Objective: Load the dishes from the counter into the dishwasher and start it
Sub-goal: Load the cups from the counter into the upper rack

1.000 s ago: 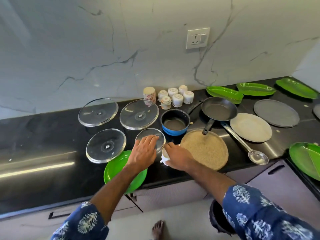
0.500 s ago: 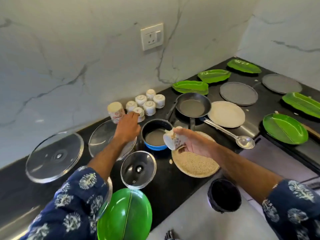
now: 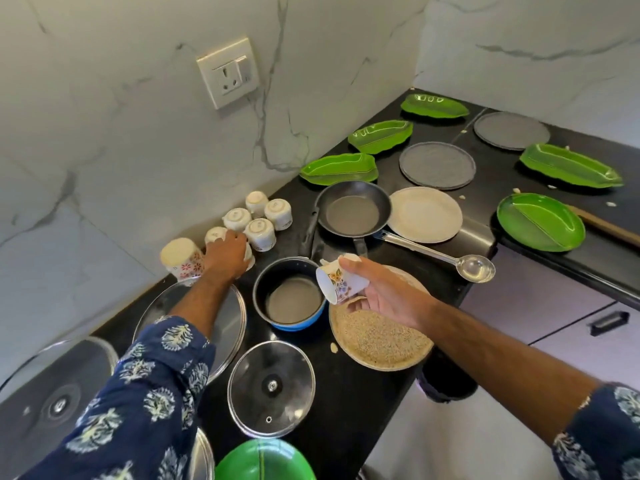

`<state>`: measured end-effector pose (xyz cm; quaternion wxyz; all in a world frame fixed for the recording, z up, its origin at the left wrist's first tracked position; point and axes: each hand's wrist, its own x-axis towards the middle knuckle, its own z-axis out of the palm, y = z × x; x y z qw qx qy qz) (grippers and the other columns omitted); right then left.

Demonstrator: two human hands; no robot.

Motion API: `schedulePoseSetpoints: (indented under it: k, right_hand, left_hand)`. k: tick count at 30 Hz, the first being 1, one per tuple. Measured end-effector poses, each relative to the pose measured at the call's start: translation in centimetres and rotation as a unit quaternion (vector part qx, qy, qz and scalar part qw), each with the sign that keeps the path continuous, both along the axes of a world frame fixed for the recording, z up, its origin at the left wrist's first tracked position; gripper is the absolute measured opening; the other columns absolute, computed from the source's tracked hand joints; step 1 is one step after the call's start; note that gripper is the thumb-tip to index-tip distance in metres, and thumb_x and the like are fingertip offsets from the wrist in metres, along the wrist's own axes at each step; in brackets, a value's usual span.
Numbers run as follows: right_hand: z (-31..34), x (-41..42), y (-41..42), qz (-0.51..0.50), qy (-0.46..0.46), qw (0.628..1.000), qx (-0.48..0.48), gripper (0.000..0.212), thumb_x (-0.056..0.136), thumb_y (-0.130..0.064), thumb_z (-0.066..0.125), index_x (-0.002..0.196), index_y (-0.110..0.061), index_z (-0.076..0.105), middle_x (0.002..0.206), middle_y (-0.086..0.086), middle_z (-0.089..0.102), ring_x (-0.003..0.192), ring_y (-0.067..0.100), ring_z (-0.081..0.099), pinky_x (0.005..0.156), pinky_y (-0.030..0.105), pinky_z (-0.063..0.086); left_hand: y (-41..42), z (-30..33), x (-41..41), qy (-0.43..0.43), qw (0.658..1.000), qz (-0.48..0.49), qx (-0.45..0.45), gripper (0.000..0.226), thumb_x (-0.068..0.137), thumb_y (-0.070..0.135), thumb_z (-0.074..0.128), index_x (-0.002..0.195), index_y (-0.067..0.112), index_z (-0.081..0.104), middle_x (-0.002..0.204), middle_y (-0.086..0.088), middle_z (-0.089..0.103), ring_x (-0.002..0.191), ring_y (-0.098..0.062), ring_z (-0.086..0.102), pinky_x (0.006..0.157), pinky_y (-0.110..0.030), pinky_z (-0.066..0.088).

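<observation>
A flowered cup (image 3: 341,283) is held tilted in the right hand (image 3: 382,294) above the bench (image 3: 346,403). An upturned cup (image 3: 215,234) is being covered by the left hand (image 3: 227,256); its grasp cannot be told. It should be gripped firmly before lifting, neighbours left undisturbed.

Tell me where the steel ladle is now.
In the head view, the steel ladle lies on the black counter, right of centre, its handle by the frying pan and beige plate.
</observation>
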<state>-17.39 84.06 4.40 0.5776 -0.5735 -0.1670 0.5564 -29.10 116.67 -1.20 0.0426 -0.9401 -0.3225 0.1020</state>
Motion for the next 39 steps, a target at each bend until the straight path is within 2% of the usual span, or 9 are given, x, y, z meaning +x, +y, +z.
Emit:
schedulePoseSetpoints:
  k: [10, 14, 18, 23, 27, 30, 32, 34, 39]
  right_hand:
    - [-1.9, 1.2, -1.3, -0.054, 0.050, 0.997, -0.002, 0.061, 0.083, -0.052, 0.068, 0.130, -0.015, 0.059, 0.116, 0.016, 0.069, 0.093, 0.026, 0.070, 0.072, 0.033, 0.056]
    - [-2.3, 2.1, -4.1, -0.057, 0.059, 0.996, 0.029, 0.059, 0.089, -0.053, 0.063, 0.132, -0.014, 0.059, 0.115, 0.015, 0.067, 0.094, 0.026, 0.067, 0.075, 0.036, 0.052]
    - [-1.7, 2.4, -10.1, -0.087, 0.068, 0.992, 0.057, 0.056, 0.087, -0.057, 0.062, 0.123, -0.014, 0.063, 0.101, 0.010, 0.068, 0.081, 0.020, 0.064, 0.065, 0.029, 0.052]
    - [-2.1, 1.7, -23.6, -0.189, 0.109, 0.972, 0.085, 0.038, 0.092, -0.052, 0.057, 0.109, -0.023, 0.075, 0.092, 0.009, 0.068, 0.068, 0.016, 0.058, 0.055, 0.025, 0.049]
    - [-3.5, 0.3, -37.5, -0.277, 0.119, 0.951, 0.073, 0.044, 0.084, -0.054, 0.065, 0.110, -0.019, 0.072, 0.094, 0.011, 0.066, 0.073, 0.019, 0.058, 0.053, 0.025, 0.050]
    - [-5.2, -2.0, -49.1, -0.350, 0.114, 0.928, 0.059, 0.057, 0.080, -0.057, 0.070, 0.121, -0.018, 0.068, 0.090, 0.009, 0.066, 0.068, 0.016, 0.058, 0.056, 0.025, 0.050]
    - [-6.2, -3.6, -55.6, -0.413, 0.113, 0.903, 0.032, 0.066, 0.084, -0.053, 0.067, 0.135, -0.013, 0.056, 0.087, 0.007, 0.065, 0.063, 0.015, 0.057, 0.053, 0.025, 0.048]
    - [-7.0, -5.3, -61.8, -0.472, 0.115, 0.874, 0.016, 0.063, 0.083, -0.051, 0.066, 0.132, -0.012, 0.057, 0.083, 0.006, 0.065, 0.059, 0.013, 0.056, 0.049, 0.024, 0.046]
    - [-9.1, -8.4, -72.9, -0.583, 0.141, 0.800, -0.006, 0.048, 0.077, -0.052, 0.070, 0.110, -0.018, 0.062, 0.085, 0.007, 0.068, 0.060, 0.013, 0.058, 0.050, 0.023, 0.045]
  left_hand:
    - [-3.4, 4.7, -1.5, -0.140, 0.989, 0.018, 0.040, 0.061, 0.085, 0.054, 0.064, 0.126, 0.010, 0.053, 0.118, -0.016, 0.058, 0.095, -0.038, 0.062, 0.080, -0.046, 0.052]
    - [-8.9, 6.7, -3.6, -0.297, 0.949, 0.023, -0.108, 0.054, 0.080, 0.053, 0.072, 0.122, 0.023, 0.055, 0.113, -0.002, 0.053, 0.092, -0.022, 0.055, 0.074, -0.038, 0.049]
    - [-18.0, 7.0, -3.2, -0.356, 0.884, -0.020, -0.302, 0.043, 0.078, 0.047, 0.078, 0.113, 0.030, 0.059, 0.109, 0.005, 0.060, 0.100, -0.012, 0.058, 0.080, -0.030, 0.047]
    - [-32.9, 4.9, 1.4, -0.322, 0.843, -0.049, -0.429, 0.042, 0.082, 0.029, 0.082, 0.116, 0.019, 0.061, 0.106, 0.000, 0.062, 0.099, -0.023, 0.064, 0.083, -0.048, 0.056]
    - [-46.5, 3.5, 5.0, -0.253, 0.824, -0.128, -0.491, 0.045, 0.081, 0.033, 0.083, 0.115, 0.018, 0.058, 0.100, 0.000, 0.067, 0.085, -0.017, 0.065, 0.072, -0.035, 0.055]
    - [-57.9, 2.1, 7.2, -0.185, 0.817, -0.202, -0.507, 0.049, 0.074, 0.041, 0.081, 0.111, 0.017, 0.059, 0.102, -0.004, 0.069, 0.092, -0.018, 0.066, 0.081, -0.034, 0.053]
    - [-64.4, 1.0, 8.3, -0.137, 0.812, -0.246, -0.511, 0.045, 0.078, 0.035, 0.084, 0.110, 0.017, 0.059, 0.103, -0.003, 0.068, 0.095, -0.018, 0.065, 0.081, -0.025, 0.051]
    - [-70.7, 0.0, 9.2, -0.100, 0.806, -0.294, -0.504, 0.039, 0.081, 0.032, 0.083, 0.108, 0.020, 0.059, 0.104, -0.001, 0.066, 0.093, -0.011, 0.063, 0.078, -0.014, 0.047]
    - [-83.0, -2.2, 11.1, -0.049, 0.792, -0.354, -0.495, 0.040, 0.080, 0.043, 0.081, 0.108, 0.024, 0.060, 0.105, 0.004, 0.062, 0.094, -0.012, 0.060, 0.082, -0.030, 0.048]
